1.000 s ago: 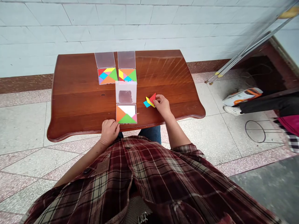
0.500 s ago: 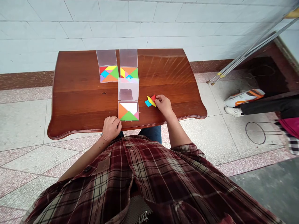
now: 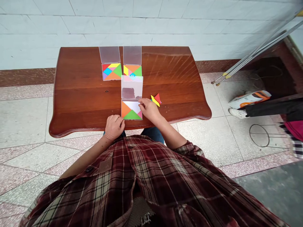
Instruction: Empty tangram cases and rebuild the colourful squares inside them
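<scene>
Head view. My left hand rests, fingers curled, at the table edge by the nearest corner of the near box; I cannot tell whether it presses on the box. My right hand is at the opposite side of that box, thumb and finger drawn close together; whether they pinch anything I cannot tell.

Change noted: a moment ago my right hand was at the loose pieces; it has since crossed to the box. I judge that this shifts the work from the pieces to the box.

Between my hands, the box contains an orange piece, a green piece and a pink piece, with white floor exposed. Just outside my right hand lie a yellow piece and a red piece; a blue piece is mostly hidden. Beyond both hands, the left far box and right far box lie open, bearing coloured pieces.
</scene>
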`<state>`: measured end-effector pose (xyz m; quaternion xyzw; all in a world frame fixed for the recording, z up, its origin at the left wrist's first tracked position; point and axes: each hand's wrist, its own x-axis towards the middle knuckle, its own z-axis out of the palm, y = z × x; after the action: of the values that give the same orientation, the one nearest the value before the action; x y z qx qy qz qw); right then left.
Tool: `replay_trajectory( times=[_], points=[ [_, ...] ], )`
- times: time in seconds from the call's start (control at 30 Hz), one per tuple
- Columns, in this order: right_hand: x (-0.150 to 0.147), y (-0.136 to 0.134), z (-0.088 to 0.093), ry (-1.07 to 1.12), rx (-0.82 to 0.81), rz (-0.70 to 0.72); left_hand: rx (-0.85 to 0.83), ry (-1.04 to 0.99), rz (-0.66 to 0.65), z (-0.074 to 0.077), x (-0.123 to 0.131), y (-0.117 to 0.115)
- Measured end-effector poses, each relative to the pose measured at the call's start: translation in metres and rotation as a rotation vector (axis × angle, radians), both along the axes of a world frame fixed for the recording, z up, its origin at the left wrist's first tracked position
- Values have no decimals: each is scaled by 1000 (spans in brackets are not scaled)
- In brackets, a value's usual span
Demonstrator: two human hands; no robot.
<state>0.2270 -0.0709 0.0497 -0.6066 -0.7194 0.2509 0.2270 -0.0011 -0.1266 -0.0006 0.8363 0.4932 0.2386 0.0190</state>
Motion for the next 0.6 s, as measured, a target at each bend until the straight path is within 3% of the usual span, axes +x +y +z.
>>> replay_trajectory(
  times=[0.6],
  points=[
    [-17, 10, 1, -116, -202, 99, -28, -16, 3, -4, 1, 0]
  ],
)
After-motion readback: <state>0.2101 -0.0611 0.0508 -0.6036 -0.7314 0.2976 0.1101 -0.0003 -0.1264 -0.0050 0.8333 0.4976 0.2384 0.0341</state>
